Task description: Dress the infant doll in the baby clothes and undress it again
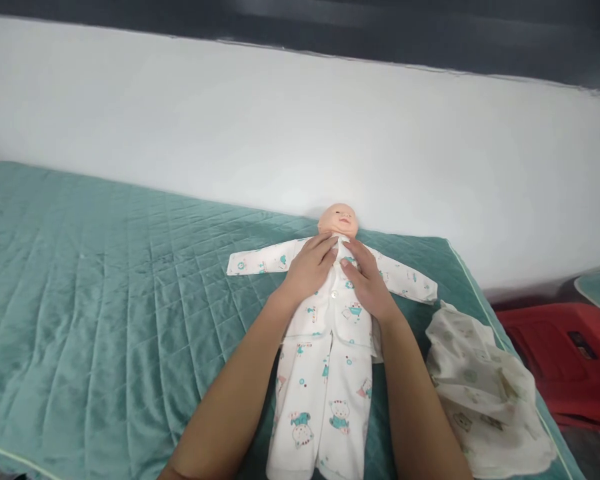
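Note:
A baby doll point(339, 220) lies on its back, its bald head toward the wall. It wears a white printed baby jacket point(353, 312) with buttons down the front and matching baby pants point(300, 400). Both sleeves spread out to the sides, and their cuffs look flat. My left hand point(313, 263) rests on the upper chest, just below the neck, fingers stretched out over the cloth. On the other side of the front opening lies my right hand point(367, 273), its thumb and fingers apart. Below my hands a round button point(335, 294) shows.
A green quilted cover point(145, 300) spreads under the doll, ending at a pale-edged side on the right. A crumpled, pale patterned cloth point(485, 393) lies near that edge. Past it stands a red plastic object point(570, 347), possibly a stool. A white wall point(280, 127) rises behind.

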Available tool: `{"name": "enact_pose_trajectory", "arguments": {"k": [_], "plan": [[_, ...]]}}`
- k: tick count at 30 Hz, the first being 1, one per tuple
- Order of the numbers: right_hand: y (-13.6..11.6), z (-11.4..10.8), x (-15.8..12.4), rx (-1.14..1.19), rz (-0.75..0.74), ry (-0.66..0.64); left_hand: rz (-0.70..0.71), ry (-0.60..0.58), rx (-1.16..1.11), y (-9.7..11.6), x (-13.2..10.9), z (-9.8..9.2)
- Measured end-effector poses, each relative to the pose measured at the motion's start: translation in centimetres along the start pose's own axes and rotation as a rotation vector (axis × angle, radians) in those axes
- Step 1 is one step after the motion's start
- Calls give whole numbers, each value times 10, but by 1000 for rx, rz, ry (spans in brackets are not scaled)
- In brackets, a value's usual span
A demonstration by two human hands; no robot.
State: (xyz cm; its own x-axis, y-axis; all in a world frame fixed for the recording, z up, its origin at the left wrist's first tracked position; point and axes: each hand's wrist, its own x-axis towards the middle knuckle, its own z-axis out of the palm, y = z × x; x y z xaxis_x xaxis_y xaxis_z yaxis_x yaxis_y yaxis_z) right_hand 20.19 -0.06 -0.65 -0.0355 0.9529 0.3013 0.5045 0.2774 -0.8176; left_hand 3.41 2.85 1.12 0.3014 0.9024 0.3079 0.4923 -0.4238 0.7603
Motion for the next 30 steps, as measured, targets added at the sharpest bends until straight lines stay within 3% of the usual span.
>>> {"name": "enact_pose_trajectory", "arguments": {"k": [22,30], "plan": [[-3,-2,2,-52,-21,-23,26,7,64,-3,-1,2],[-7,-3,-2,-56,35,-47,20,-17,82,3,-2,-1]]}}
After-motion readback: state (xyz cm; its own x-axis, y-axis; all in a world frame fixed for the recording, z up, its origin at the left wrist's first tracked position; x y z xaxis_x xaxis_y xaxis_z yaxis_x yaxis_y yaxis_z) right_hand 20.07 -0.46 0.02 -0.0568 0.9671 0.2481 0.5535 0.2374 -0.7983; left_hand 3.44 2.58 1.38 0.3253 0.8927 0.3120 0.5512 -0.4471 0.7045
